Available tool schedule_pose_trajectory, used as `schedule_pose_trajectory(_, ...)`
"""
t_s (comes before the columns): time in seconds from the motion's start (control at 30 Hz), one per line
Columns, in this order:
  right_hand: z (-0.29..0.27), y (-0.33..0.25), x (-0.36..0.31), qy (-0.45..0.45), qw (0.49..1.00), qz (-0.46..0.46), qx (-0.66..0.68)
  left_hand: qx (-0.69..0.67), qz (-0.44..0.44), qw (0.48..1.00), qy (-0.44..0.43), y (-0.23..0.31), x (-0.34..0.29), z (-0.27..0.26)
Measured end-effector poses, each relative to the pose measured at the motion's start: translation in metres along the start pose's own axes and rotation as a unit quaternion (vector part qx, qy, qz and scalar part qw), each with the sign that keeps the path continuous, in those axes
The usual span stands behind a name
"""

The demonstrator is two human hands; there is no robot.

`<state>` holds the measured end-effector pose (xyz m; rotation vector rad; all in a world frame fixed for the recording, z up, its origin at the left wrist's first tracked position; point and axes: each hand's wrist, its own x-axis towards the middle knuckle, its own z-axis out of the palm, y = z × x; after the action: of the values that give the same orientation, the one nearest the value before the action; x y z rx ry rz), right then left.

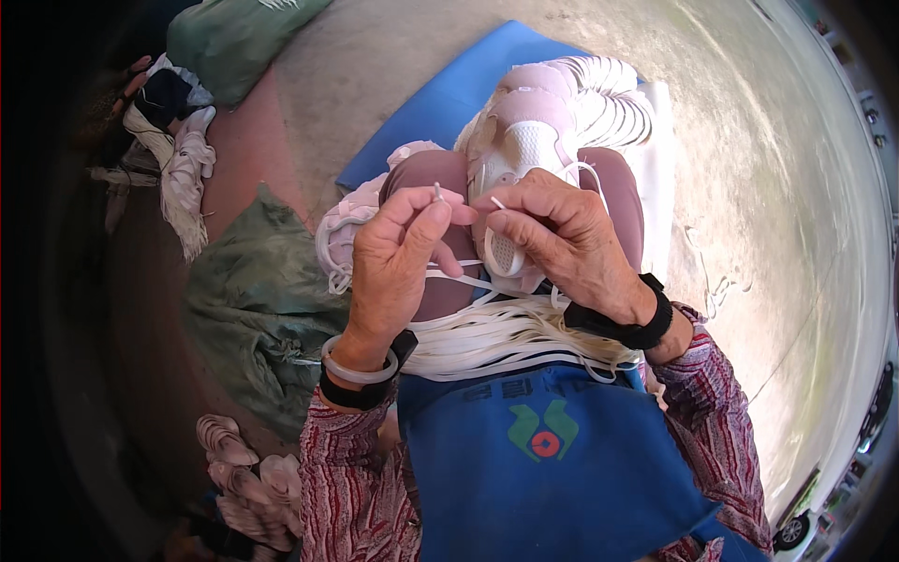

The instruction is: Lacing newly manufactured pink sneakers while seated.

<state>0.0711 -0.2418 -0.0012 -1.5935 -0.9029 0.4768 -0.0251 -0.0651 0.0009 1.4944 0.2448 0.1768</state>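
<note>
Above my knees, my left hand (pixel 398 253) pinches a white shoelace, its tip sticking up between thumb and forefinger. My right hand (pixel 576 248) is close by on the right, thumb and forefinger closed on another white lace end that points left. Beneath and behind the hands, a pink and white shoe upper (pixel 529 150) rests between my knees, and a white lace (pixel 599 183) loops out beside my right hand. A thick bundle of white shoelaces (pixel 496 337) lies across my lap, over the top of a blue apron (pixel 562 478).
Stacked pale shoe uppers (pixel 613 98) sit beyond my right knee, near a blue mat (pixel 449 98). More uppers (pixel 351 225) lie by my left knee. Green sacking (pixel 267 300) spreads at left. Loose laces (pixel 716 281) lie on the concrete floor at right. Another person's hand (pixel 140 66) shows far left.
</note>
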Motion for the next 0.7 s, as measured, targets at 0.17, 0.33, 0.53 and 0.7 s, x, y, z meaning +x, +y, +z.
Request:
schedule_pose_trajectory(0.17, 0.011, -0.012, 0.003, 0.05, 0.985, 0.099, 0.131, 0.056, -0.042, 0.997, -0.013, 0.006, -0.008, 0.011)
schedule_pose_trajectory(0.33, 0.009, -0.002, 0.002, 0.082, 0.995, -0.016, 0.047, 0.078, -0.044, 0.995, -0.038, 0.003, -0.008, 0.018)
schedule_pose_trajectory(0.53, -0.008, -0.014, 0.004, 0.08, 0.991, -0.092, -0.059, -0.025, -0.032, 0.994, -0.103, 0.015, -0.016, 0.041)
schedule_pose_trajectory(0.7, -0.026, -0.017, 0.0, 0.083, 0.994, -0.051, 0.046, -0.021, 0.07, 0.989, -0.131, 0.036, -0.012, 0.005)
